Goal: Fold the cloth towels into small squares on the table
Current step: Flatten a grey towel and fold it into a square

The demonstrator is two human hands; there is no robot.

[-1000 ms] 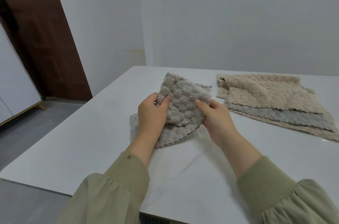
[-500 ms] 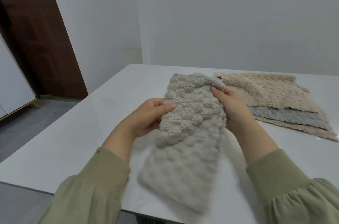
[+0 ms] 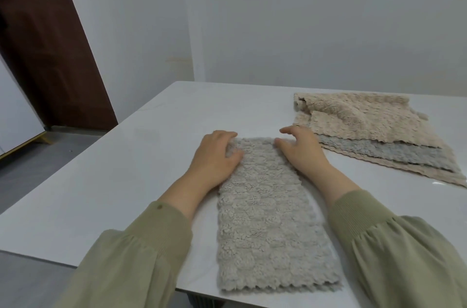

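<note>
Our left hand (image 3: pixel 217 156) is pinching one far corner of the grey towel (image 3: pixel 265 227), our right hand (image 3: pixel 302 153) is resting loose-fingered on the other (it is lying flat on the surface (image 3: pixel 101 181), reaching the near edge), so we are risking a skewed fold.

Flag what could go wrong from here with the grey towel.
1. The long fluffy grey towel strip has its scalloped near end right at the front edge of the white table; tugging it nearer could drag it off.
2. The right hand sits close beside the loose pile of beige and grey towels; folding could snag it.
</note>
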